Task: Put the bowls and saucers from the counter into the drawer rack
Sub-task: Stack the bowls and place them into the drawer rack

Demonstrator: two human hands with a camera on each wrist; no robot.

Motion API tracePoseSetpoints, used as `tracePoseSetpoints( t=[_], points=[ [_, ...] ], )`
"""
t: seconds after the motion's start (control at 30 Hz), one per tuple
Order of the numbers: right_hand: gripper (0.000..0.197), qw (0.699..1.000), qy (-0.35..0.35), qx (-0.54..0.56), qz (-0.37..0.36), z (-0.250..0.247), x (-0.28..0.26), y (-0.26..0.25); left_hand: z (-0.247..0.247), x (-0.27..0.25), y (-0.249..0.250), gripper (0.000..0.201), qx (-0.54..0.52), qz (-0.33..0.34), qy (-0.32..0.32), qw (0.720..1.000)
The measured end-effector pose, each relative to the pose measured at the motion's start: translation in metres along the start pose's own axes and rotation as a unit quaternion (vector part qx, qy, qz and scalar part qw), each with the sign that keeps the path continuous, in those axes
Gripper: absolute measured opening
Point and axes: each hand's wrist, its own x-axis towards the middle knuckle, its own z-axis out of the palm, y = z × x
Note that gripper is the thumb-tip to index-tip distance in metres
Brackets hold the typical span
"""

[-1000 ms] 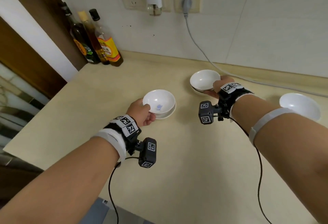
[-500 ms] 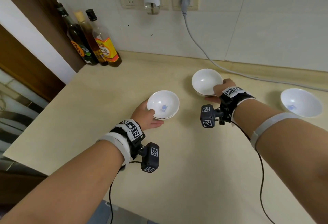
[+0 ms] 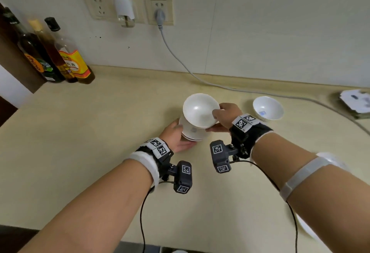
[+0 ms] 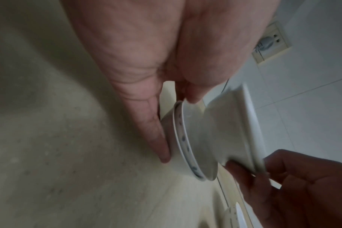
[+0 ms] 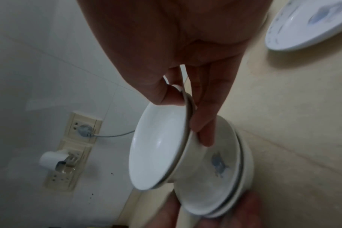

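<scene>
My left hand [image 3: 180,132] grips a nested stack of two white bowls [image 3: 192,132], thumb on the rim and fingers under the base. In the left wrist view the stack [image 4: 185,138] tilts in my left hand [image 4: 178,128]. My right hand [image 3: 216,118] pinches the rim of another white bowl [image 3: 200,110], which sits tilted in the top of the stack. The right wrist view shows my right hand [image 5: 188,118] with its thumb inside this bowl [image 5: 158,146], above the blue-marked stack [image 5: 215,169]. A further bowl [image 3: 268,108] stands on the counter [image 3: 100,132] to the right.
Three bottles [image 3: 60,56] stand at the back left by a dark cabinet. A grey cable [image 3: 180,60] runs from the wall socket along the counter's back. A white plate [image 5: 307,23] lies near my right forearm. A box [image 3: 356,102] sits far right.
My two hands have come together. The right hand has carried its bowl left onto the stack in my left hand, and the left hand has raised and tilted that stack.
</scene>
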Motion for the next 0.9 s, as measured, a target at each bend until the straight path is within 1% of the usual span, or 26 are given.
tracePoseSetpoints(
  t=[0.03, 0.13, 0.17, 0.23, 0.33, 0.37, 0.43, 0.5, 0.53, 0.6, 0.63, 0.7, 0.73, 0.77, 0.8, 0.83, 0.87, 0.9],
  points=[
    [0.043, 1.000, 0.008, -0.007, -0.002, 0.000, -0.001, 0.005, 0.004, -0.003, 0.000, 0.039, -0.008, -0.011, -0.001, 1.000],
    [0.033, 0.999, 0.024, -0.026, 0.000, -0.001, -0.003, 0.016, 0.008, -0.005, -0.001, 0.062, -0.024, -0.029, 0.017, 0.999],
    [0.033, 0.999, 0.024, -0.028, 0.002, -0.001, -0.002, 0.020, 0.008, -0.004, -0.002, 0.067, -0.021, -0.031, 0.015, 0.999],
    [0.041, 0.999, 0.024, -0.034, 0.003, 0.001, 0.002, 0.026, 0.010, -0.003, -0.002, 0.065, -0.011, -0.029, 0.008, 0.999],
    [0.049, 0.999, 0.027, -0.041, 0.003, 0.005, 0.005, 0.031, 0.016, 0.000, -0.002, 0.048, 0.018, -0.003, 0.016, 1.000],
    [0.050, 0.999, 0.023, -0.044, 0.001, 0.006, 0.005, 0.032, 0.018, 0.003, -0.003, 0.047, 0.021, 0.005, 0.018, 1.000],
    [0.047, 0.999, 0.019, -0.042, -0.005, 0.002, 0.006, 0.033, 0.020, 0.008, -0.005, 0.053, 0.019, 0.016, 0.021, 0.999],
    [0.036, 0.999, 0.032, -0.026, -0.008, -0.011, 0.007, 0.033, 0.025, 0.013, -0.005, 0.055, 0.015, 0.020, 0.019, 1.000],
    [0.031, 0.999, 0.050, -0.018, -0.008, -0.023, 0.011, 0.035, 0.029, 0.014, -0.005, 0.055, 0.013, 0.019, 0.018, 1.000],
    [0.029, 0.992, 0.125, -0.027, -0.017, -0.054, 0.022, 0.040, 0.038, 0.018, -0.005, 0.053, 0.020, 0.020, 0.017, 0.999],
    [0.034, 0.983, 0.178, -0.051, -0.016, -0.072, 0.028, 0.042, 0.043, 0.019, -0.006, 0.052, 0.025, 0.020, 0.018, 0.999],
    [0.048, 0.952, 0.284, -0.112, 0.011, -0.109, 0.040, 0.044, 0.053, 0.021, -0.007, 0.051, 0.031, 0.020, 0.024, 0.999],
    [0.053, 0.940, 0.316, -0.125, 0.035, -0.129, 0.050, 0.048, 0.057, 0.023, -0.008, 0.050, 0.034, 0.021, 0.029, 0.999],
    [0.057, 0.936, 0.325, -0.125, 0.059, -0.146, 0.059, 0.051, 0.061, 0.024, -0.009, 0.050, 0.036, 0.022, 0.036, 0.998],
    [0.060, 0.942, 0.308, -0.106, 0.080, -0.160, 0.070, 0.055, 0.063, 0.025, -0.010, 0.050, 0.040, 0.025, 0.044, 0.998],
    [0.062, 0.958, 0.263, -0.074, 0.091, -0.171, 0.080, 0.060, 0.066, 0.027, -0.012, 0.050, 0.043, 0.026, 0.054, 0.997],
    [0.063, 0.974, 0.209, -0.034, 0.085, -0.178, 0.091, 0.066, 0.068, 0.028, -0.014, 0.050, 0.046, 0.027, 0.064, 0.997],
    [0.061, 0.983, 0.163, -0.007, 0.079, -0.182, 0.097, 0.070, 0.069, 0.029, -0.015, 0.050, 0.047, 0.027, 0.071, 0.996]
  ],
)
